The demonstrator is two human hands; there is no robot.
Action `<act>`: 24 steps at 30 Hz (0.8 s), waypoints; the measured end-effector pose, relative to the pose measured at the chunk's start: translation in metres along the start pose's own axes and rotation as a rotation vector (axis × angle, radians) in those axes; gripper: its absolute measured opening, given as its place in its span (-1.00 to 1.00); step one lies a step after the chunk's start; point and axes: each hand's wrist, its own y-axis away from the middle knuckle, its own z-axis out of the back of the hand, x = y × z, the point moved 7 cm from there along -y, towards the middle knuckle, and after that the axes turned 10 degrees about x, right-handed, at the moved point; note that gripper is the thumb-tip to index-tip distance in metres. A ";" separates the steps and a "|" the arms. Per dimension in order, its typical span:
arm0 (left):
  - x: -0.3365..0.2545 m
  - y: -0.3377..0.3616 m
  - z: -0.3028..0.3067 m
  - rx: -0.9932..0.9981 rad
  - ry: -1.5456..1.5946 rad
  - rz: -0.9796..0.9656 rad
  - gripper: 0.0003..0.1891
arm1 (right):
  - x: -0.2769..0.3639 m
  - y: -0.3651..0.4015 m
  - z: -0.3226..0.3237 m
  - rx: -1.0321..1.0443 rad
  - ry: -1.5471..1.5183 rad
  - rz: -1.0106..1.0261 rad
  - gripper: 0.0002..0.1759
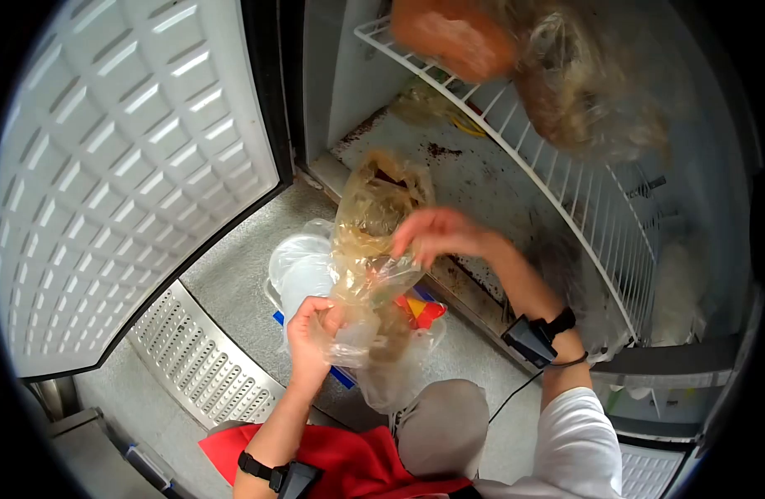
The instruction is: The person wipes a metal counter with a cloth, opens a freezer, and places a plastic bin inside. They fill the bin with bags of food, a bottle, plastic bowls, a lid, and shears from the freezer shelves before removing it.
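Note:
A yellowish clear plastic bag [374,208] with brown contents stands at the front edge of the fridge floor. My left hand [311,328] grips the gathered plastic at its lower end. Over the bag's right side is my right hand [436,234], blurred, its fingers bent close to the plastic; whether they touch it cannot be made out. Below and beside my left hand lie more clear bags, one with a brownish content [391,333]. A red and yellow packet [420,311] shows to their right.
The open fridge door [133,166] fills the left. A white wire shelf [515,154] at upper right bears an orange block [453,37] and a bagged brown item [574,100]. Dark crumbs lie on the fridge floor [474,179]. A metal drain grate [199,358] is at lower left.

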 end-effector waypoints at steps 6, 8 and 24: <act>0.004 0.006 0.008 -0.090 -0.020 0.146 -0.87 | -0.033 0.003 0.086 -0.804 0.519 0.014 -0.59; 0.001 0.009 0.012 -0.128 -0.013 0.096 -0.84 | -0.046 -0.010 0.069 -0.502 0.421 -0.053 -0.56; 0.043 0.019 -0.093 0.456 -0.850 -0.217 -0.48 | -0.169 0.036 -0.069 0.266 0.361 -0.587 -0.56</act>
